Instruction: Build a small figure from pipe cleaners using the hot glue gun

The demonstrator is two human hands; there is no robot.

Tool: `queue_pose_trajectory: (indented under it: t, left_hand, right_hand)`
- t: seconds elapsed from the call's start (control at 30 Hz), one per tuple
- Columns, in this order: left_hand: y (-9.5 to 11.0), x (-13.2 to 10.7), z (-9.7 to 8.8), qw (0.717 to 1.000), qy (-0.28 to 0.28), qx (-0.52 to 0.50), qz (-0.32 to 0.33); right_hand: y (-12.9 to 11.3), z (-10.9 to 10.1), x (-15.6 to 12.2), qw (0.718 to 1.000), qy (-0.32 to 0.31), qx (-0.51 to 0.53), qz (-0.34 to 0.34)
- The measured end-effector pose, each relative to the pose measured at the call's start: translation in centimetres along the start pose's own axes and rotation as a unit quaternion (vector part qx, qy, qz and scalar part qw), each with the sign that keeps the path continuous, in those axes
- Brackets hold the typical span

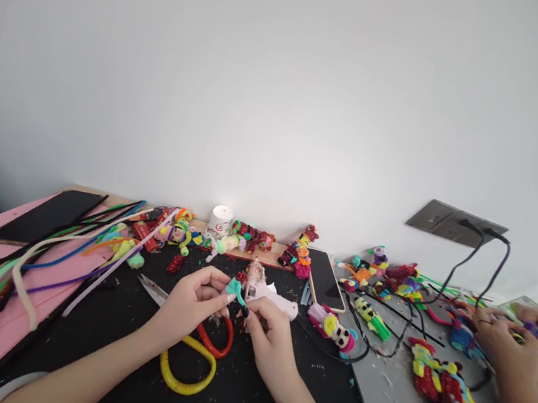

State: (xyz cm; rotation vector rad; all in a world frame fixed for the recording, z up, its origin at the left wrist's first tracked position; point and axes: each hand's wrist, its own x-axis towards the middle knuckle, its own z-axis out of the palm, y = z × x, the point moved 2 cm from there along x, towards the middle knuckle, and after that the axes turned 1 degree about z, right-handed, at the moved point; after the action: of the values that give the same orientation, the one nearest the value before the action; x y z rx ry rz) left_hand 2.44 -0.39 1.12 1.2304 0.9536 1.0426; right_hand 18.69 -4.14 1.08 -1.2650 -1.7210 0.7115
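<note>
My left hand [197,304] pinches a small teal pipe-cleaner piece [234,288] with a bit of dark red at its top. My right hand [270,342] is closed at the piece's lower right end, with something dark at the fingertips too small to make out. Just behind the fingers a pale pink hot glue gun [268,294] lies on the black mat [269,400], its nozzle end crusted brown. Scissors [188,363] with one yellow and one red handle loop lie partly beneath my left hand, blades pointing to the upper left.
Pipe cleaners [62,261] spread over the pink surface at left, beside a dark phone [47,217]. A paper cup [221,220] and several fuzzy figures line the wall. Another phone [327,279] lies behind right. A co-worker's hand [504,351] works at far right, near figures [452,397] and plugged-in cords [459,263].
</note>
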Motion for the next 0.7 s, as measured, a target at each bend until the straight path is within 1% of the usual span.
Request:
queue_pose_trajectory:
  t: [0.1, 0.17, 0.27, 0.37, 0.5, 0.63, 0.7]
  left_hand:
    - [-0.05, 0.13, 0.03, 0.999, -0.012, -0.039, -0.012]
    - [-0.13, 0.17, 0.05, 0.999, -0.016, -0.047, -0.013]
    - [-0.25, 0.12, 0.09, 0.999, -0.018, -0.028, -0.009]
    - [-0.38, 0.03, 0.14, 1.000, -0.017, 0.002, 0.002]
    - [-0.72, -0.09, 0.19, 0.999, -0.016, 0.046, 0.014]
    - [-0.93, -0.37, 0.22, 0.993, -0.019, 0.105, 0.052]
    - [-0.95, -0.49, 0.22, 0.991, -0.019, 0.119, 0.061]
  right_hand:
    - [0.43, 0.05, 0.05, 0.997, -0.007, 0.064, 0.036]
    - [0.58, 0.17, 0.02, 0.992, -0.022, 0.114, 0.054]
    - [0.49, 0.34, -0.08, 0.980, -0.047, 0.181, 0.072]
    - [0.15, 0.42, -0.19, 0.969, -0.064, 0.224, 0.081]
    - [-0.07, 0.44, -0.23, 0.968, -0.068, 0.232, 0.071]
    - [0.37, 0.65, -0.17, 0.977, -0.068, 0.187, 0.077]
    - [0.57, 0.78, -0.11, 0.978, -0.072, 0.176, 0.088]
